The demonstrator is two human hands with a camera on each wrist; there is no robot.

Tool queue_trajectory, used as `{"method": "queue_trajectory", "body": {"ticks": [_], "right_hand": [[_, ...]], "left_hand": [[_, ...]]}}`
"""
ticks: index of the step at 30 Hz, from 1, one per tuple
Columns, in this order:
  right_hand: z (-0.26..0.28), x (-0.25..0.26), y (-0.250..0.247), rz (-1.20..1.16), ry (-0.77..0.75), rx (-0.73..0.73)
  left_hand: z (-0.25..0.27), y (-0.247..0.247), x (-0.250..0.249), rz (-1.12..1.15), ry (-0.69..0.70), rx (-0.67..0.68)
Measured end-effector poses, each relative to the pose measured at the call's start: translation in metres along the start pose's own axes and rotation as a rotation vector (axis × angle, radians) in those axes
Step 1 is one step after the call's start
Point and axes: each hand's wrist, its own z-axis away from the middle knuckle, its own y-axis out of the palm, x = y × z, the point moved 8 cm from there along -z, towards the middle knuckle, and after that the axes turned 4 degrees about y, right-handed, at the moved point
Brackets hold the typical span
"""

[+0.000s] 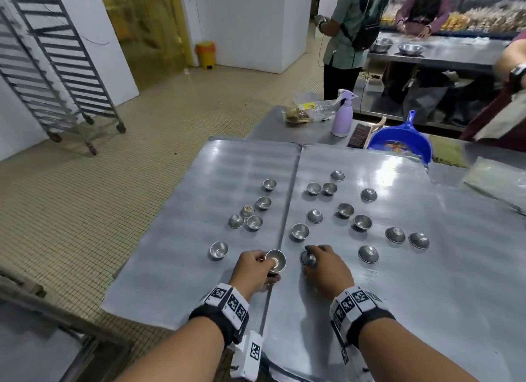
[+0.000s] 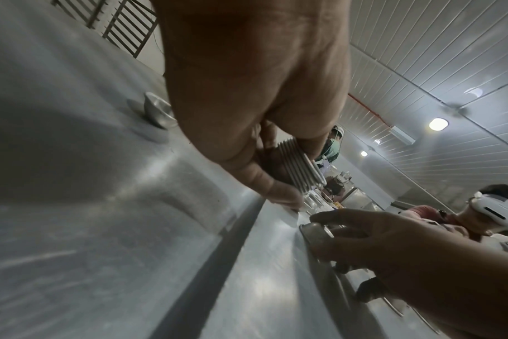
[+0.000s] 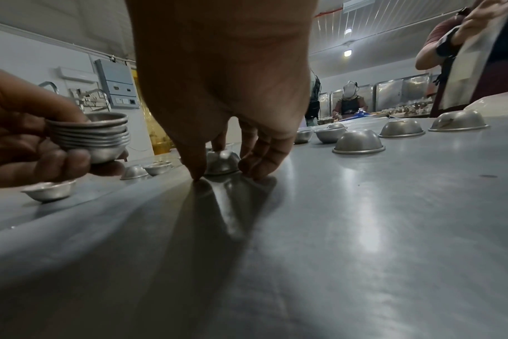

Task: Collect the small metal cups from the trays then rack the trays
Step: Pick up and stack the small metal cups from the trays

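Two flat metal trays lie side by side, the left tray [image 1: 176, 239] and the right tray [image 1: 427, 310]. Several small metal cups are scattered on both, some upright [image 1: 219, 250], some upside down [image 1: 368, 253]. My left hand [image 1: 253, 270] holds a nested stack of cups [image 1: 275, 260] [image 2: 300, 166] [image 3: 90, 135] just above the seam between the trays. My right hand [image 1: 324, 267] has its fingertips curled round an upside-down cup [image 1: 308, 258] [image 3: 222, 161] standing on the right tray, thumb and fingers touching the tray [image 3: 363, 218].
A wheeled tray rack [image 1: 57, 68] stands at the far left on the tiled floor. Behind the trays lie a purple spray bottle [image 1: 341, 117], a brush [image 1: 360, 135] and a blue dustpan [image 1: 401, 142]. People work at a far table [image 1: 441, 55]; one stands at right [image 1: 509, 68].
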Motion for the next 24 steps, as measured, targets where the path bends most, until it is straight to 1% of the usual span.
{"method": "queue_trajectory", "body": {"ticks": [5, 10, 14, 18, 22, 24], "right_hand": [[-0.001, -0.003, 0.001, -0.011, -0.013, -0.041], [0.014, -0.019, -0.004, -0.057, 0.009, -0.052], [0.028, -0.039, -0.021, -0.136, -0.007, -0.095], [0.043, -0.065, -0.037, -0.097, 0.007, -0.153], [0.057, -0.087, -0.049, -0.081, 0.042, -0.152], [0.065, -0.095, -0.055, -0.082, 0.058, -0.188]], "left_hand": [[-0.003, 0.007, -0.003, -0.010, 0.019, 0.032], [-0.002, 0.025, -0.003, -0.023, 0.022, 0.053], [0.005, 0.049, -0.005, -0.019, 0.036, 0.064], [0.012, 0.077, -0.002, -0.016, 0.044, 0.078], [0.018, 0.099, 0.002, -0.033, 0.055, 0.081], [0.021, 0.107, 0.005, -0.038, 0.064, 0.083]]}}
